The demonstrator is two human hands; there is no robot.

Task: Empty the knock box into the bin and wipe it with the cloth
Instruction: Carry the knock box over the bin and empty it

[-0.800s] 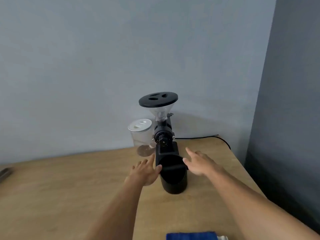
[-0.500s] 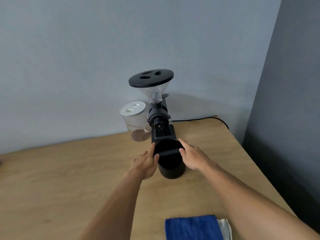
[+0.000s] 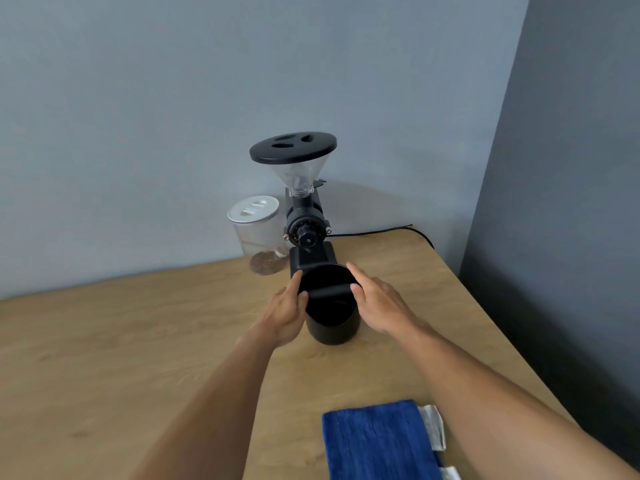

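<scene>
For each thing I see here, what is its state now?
knock box: upright on table, both hands at rim
left hand: touching box side
right hand: touching box side
blue cloth: flat, untouched
grinder: hopper lid on
jar: lid on

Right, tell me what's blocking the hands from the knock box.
Nothing visible is. The left hand and the right hand are already against opposite sides of the knock box. The coffee grinder stands close behind it, away from the hands. No bin is in view.
</scene>
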